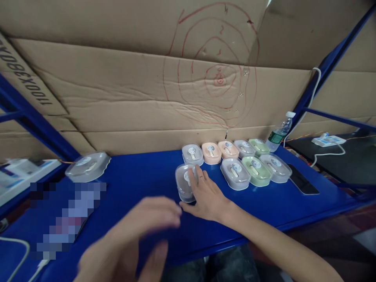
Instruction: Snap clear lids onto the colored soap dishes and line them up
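A grey lidded plastic food container (182,187) stands on the blue table. My right hand (205,194) lies over its right side, fingers on the lid and thumb at the near edge. My left hand (138,223), smeared by motion, is in the foreground to the left, thumb and fingers apart, holding nothing. Behind the container under my right hand is another grey container (192,154), with an orange one (211,153) beside it. To the right stand more containers in two rows, among them a grey one (235,173) and a green one (256,171).
One more grey container (88,166) sits at the far left. A water bottle (280,132) and a black phone (303,179) are at the right. Cardboard (123,98) with drawn red rings stands behind the table (141,168). A white cable (39,270) lies front left.
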The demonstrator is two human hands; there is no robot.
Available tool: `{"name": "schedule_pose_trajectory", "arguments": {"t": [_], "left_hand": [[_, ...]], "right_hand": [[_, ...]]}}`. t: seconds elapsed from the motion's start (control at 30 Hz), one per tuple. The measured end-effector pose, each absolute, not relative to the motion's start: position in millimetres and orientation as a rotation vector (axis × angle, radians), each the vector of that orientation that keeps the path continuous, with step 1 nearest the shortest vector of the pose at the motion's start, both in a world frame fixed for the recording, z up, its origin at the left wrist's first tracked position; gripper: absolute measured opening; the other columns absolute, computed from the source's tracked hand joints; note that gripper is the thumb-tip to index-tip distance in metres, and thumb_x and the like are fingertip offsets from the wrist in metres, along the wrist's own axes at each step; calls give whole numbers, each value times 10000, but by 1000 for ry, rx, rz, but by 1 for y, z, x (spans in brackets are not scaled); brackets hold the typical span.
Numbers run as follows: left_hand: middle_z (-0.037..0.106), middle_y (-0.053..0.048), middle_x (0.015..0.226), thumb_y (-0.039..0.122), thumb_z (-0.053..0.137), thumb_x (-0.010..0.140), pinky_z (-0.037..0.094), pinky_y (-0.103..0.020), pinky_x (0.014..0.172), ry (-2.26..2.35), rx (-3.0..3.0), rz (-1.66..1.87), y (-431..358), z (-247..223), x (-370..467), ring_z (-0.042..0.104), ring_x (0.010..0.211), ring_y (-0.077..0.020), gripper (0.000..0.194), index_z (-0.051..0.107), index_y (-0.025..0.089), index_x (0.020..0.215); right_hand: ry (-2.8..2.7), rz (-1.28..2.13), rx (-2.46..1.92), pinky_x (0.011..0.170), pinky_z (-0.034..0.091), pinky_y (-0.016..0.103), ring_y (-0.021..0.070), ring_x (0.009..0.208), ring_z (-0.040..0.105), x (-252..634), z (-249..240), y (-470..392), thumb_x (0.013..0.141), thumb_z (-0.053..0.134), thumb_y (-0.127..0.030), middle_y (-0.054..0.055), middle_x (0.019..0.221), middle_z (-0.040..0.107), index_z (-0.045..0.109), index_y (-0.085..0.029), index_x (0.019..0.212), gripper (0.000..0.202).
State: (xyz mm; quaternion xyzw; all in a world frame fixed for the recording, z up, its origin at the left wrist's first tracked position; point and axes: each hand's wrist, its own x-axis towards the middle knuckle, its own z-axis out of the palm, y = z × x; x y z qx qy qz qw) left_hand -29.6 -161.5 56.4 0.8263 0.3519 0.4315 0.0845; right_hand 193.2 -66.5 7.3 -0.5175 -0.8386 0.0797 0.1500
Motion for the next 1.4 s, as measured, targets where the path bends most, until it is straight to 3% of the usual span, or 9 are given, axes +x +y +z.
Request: {"name": "schedule_pose_trajectory", "arguments": {"t": [0.07, 0.13, 0.23, 0.33, 0.43, 0.57, 0.77, 0.93, 1.4], "left_hand": [[705, -69, 1311, 401, 578, 1024, 602, -585, 1044, 1321, 2318, 1390, -125, 49, -22, 668, 1227, -340, 448, 572, 361, 1471], [646, -103, 1393, 422, 573, 1065, 572, -570, 1090, 1413, 2386, 1281, -97, 35, -17, 627, 1286, -344, 435, 547, 293, 1480], [468, -137, 1618, 460, 582, 1070, 485, -662, 1170, 1402, 2598, 973, -79, 9, -13, 451, 1487, -421, 601, 408, 328, 1630], [375, -119, 1703, 453, 528, 1096, 467, -704, 1167, 1416, 2744, 710, -81, -9, -16, 375, 1554, -457, 615, 334, 407, 1678], [405, -128, 1694, 394, 460, 1113, 466, -698, 1169, 1478, 2816, 662, -82, -14, -25, 414, 1549, -445, 564, 351, 392, 1667], [424, -213, 1669, 468, 458, 1098, 532, -662, 1105, 1637, 2773, 633, -69, -10, -42, 556, 1440, -461, 525, 443, 258, 1579], [424, -316, 1629, 375, 393, 1106, 578, -608, 1021, 1865, 2668, 451, -30, 1, -49, 655, 1314, -480, 490, 457, 108, 1511], [244, -326, 1719, 311, 391, 1109, 571, -557, 1028, 1851, 2621, 369, 7, 2, -40, 647, 1342, -453, 578, 313, 126, 1651], [135, -282, 1778, 412, 420, 1112, 453, -609, 1164, 1720, 2537, 626, 53, -21, -22, 483, 1504, -484, 658, 270, 187, 1712]], "right_hand": [[-2400, 316, -1445, 1240, 421, 636, 525, 1610, 263, 199, 13, -69, 886, 778, -568, 384, 1740, 158, 80, 2, 1708, 1220], [-2368, 353, -1381, 1223, 465, 603, 488, 1606, 309, 213, 21, -76, 906, 759, -553, 329, 1754, 198, 90, -75, 1728, 1163], [-2313, 221, -1334, 1217, 482, 608, 434, 1605, 347, 248, 33, -87, 976, 665, -564, 226, 1757, 293, 171, -196, 1736, 979], [-2255, -8, -1439, 1212, 455, 675, 450, 1603, 341, 291, 38, -92, 1010, 606, -603, 197, 1762, 297, 197, -241, 1737, 909], [-2222, -219, -1531, 1230, 412, 689, 464, 1600, 334, 332, 34, -90, 1012, 594, -625, 188, 1771, 277, 255, -254, 1727, 873], [-2228, -401, -1625, 1237, 380, 692, 473, 1601, 314, 370, 16, -84, 995, 596, -665, 165, 1778, 275, 337, -277, 1706, 850], [-2222, -546, -1681, 1249, 314, 717, 469, 1596, 328, 391, -14, -82, 982, 591, -719, 161, 1721, 404, 406, -322, 1681, 825], [-2192, -594, -1651, 1266, 301, 696, 454, 1612, 300, 382, -20, -96, 995, 587, -695, 135, 1724, 414, 360, -322, 1702, 831], [-2247, -492, -1500, 1212, 288, 810, 552, 1592, 266, 285, -21, -125, 977, 619, -703, 186, 1745, 338, 355, -315, 1699, 861]]}}
